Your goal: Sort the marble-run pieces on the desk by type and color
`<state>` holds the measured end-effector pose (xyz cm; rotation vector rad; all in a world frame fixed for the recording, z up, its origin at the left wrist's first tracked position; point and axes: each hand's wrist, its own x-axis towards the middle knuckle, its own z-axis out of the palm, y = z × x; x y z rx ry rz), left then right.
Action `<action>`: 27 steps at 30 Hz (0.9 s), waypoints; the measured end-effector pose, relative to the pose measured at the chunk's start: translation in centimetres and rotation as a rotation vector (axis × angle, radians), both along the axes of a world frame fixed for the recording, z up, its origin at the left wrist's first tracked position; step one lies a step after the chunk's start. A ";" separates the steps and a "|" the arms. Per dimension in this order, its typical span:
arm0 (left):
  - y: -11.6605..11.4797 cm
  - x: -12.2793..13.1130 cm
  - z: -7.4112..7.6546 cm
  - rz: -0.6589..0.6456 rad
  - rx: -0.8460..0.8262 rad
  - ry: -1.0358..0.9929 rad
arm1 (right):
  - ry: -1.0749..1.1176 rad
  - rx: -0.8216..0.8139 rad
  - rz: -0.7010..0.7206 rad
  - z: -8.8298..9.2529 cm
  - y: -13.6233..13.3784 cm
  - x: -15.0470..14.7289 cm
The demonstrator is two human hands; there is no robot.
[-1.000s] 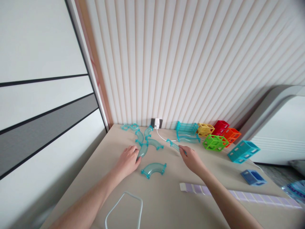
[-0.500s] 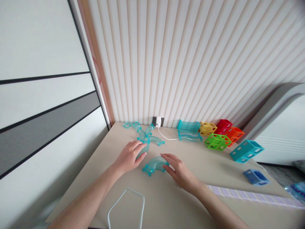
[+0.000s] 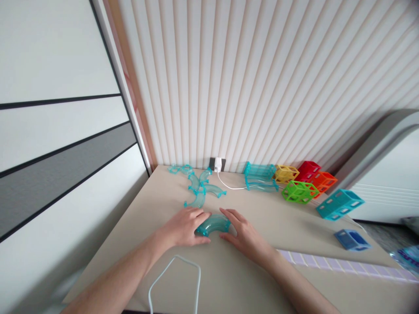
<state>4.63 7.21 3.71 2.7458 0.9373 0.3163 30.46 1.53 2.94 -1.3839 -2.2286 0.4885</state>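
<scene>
A translucent teal curved tube piece (image 3: 214, 223) lies on the table in front of me, arching between both hands. My left hand (image 3: 187, 227) has its fingers and thumb around the left end. My right hand (image 3: 242, 232) holds the right end the same way, fingers behind and thumb in front. The fingertips partly cover both ends. Just beyond the left hand, several similar teal curved pieces (image 3: 197, 199) lie in a branching cluster on the table.
Teal rings (image 3: 174, 169) lie at the back left. Along the wall are a white charger (image 3: 218, 164), ribbed teal pieces (image 3: 260, 171) and coloured open-frame blocks (image 3: 299, 192). A blue block (image 3: 352, 240) and lavender strip (image 3: 347, 267) lie right; a white cable (image 3: 198, 279) loops in front.
My left hand has moved from the cluster's near piece toward me and right, onto the curved tube piece. The right hand has closed in on its other end. The view shifted slightly.
</scene>
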 end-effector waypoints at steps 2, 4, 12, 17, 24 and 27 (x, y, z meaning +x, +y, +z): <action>-0.1 0.0 -0.1 0.015 -0.013 -0.011 | -0.043 0.000 -0.050 0.0 -0.1 0.0; -0.1 0.1 -0.3 0.034 -0.029 -0.026 | -0.094 0.009 -0.092 0.0 -0.2 0.0; 0.2 1.4 -1.7 0.245 -0.056 -0.140 | -0.289 0.115 -0.217 -0.2 -0.2 0.1; 0.0 1.7 -1.8 0.295 -0.074 -0.182 | -0.352 0.181 -0.250 -0.2 -0.3 0.1; -0.1 1.9 -1.8 0.334 -0.074 -0.183 | -0.362 0.198 -0.261 -0.3 -0.6 0.3; -0.1 1.9 -2.0 0.338 -0.073 -0.179 | -0.360 0.230 -0.259 -0.3 -0.7 0.3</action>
